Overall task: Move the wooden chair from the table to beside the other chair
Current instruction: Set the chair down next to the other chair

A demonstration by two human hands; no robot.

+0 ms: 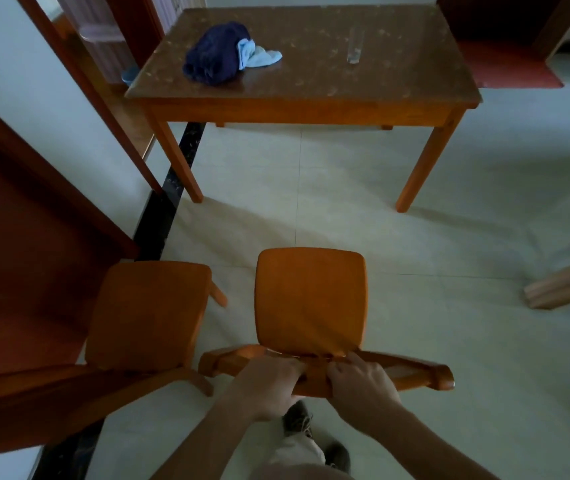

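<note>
Chair (311, 299) beside the other chair (148, 313), well apart from the table (311, 105). Our left hand (269, 386) and right hand (363, 382) clasp its top rail; we judge only release remains.

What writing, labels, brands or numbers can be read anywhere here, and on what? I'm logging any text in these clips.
None can be read.
The clear strip lying on the table may be a ruler, but any marks on it are too small and blurred to read.
The dark blue cloth, the light blue cloth, both chairs and the shoes show no lettering.
</note>
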